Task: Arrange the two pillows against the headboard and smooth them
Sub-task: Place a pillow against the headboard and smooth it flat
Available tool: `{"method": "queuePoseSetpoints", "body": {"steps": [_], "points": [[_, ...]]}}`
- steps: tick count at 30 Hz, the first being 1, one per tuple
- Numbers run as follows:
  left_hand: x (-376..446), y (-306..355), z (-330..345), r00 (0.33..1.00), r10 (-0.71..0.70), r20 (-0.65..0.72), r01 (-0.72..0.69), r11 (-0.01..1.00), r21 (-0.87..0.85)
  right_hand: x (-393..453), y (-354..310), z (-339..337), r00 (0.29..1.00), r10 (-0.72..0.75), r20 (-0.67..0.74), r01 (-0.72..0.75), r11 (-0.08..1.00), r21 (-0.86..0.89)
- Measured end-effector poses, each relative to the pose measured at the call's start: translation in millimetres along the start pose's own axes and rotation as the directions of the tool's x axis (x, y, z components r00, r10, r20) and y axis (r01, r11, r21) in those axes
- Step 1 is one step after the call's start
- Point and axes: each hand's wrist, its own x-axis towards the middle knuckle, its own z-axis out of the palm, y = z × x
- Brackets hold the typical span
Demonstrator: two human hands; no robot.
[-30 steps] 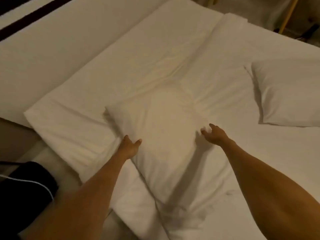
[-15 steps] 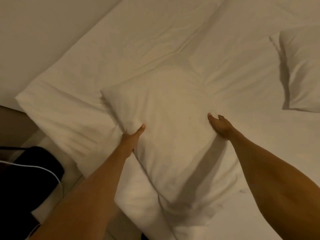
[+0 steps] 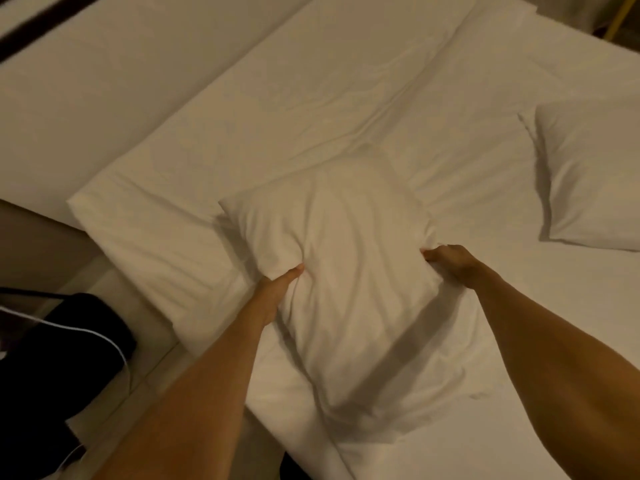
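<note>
- On the white bed (image 3: 346,98), a white pillow (image 3: 346,271) lies askew near the left edge, away from the headboard (image 3: 104,81).
- The left hand (image 3: 273,292) grasps the pillow's left side: its thumb presses into the fabric, and its fingers are hidden beneath the pillow.
- The right hand (image 3: 450,261) clenches a bunch of the pillow's right edge; its fingertips are buried in the folds.
- A second pillow (image 3: 588,174) lies flat at the right, well apart from the first, and the frame edge cuts it off.
- The picture is dim and slightly blurred, so fabric detail is hard to make out.
- A dark object (image 3: 52,358) with a thin white cord sits on the floor at lower left; I cannot tell what it is.
- No writing or labels can be read.
</note>
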Motion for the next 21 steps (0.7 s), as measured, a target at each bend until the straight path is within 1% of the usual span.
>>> {"method": "queuePoseSetpoints", "body": {"steps": [4,9,11,16,21], "points": [[-27,21,-18,0.999,0.044,-0.004,-0.044,0.999,0.011,-36,-22,-4,1.000,-0.006,0.021,0.005,0.998,0.065],[-62,70,-61,0.982,0.188,0.017,-0.189,0.980,0.064,-82,-56,16,0.993,-0.118,0.002,0.118,0.993,0.029],[-77,93,-84,0.973,0.226,0.038,-0.228,0.970,0.087,-100,-71,31,0.990,-0.140,-0.014,0.140,0.990,0.019],[-103,145,-149,0.944,0.306,0.125,-0.322,0.937,0.138,-148,-114,85,0.990,-0.131,-0.047,0.134,0.989,0.070],[-106,186,-223,0.924,0.365,0.115,-0.379,0.913,0.149,-180,-163,152,0.986,-0.149,-0.071,0.158,0.978,0.136]]}}
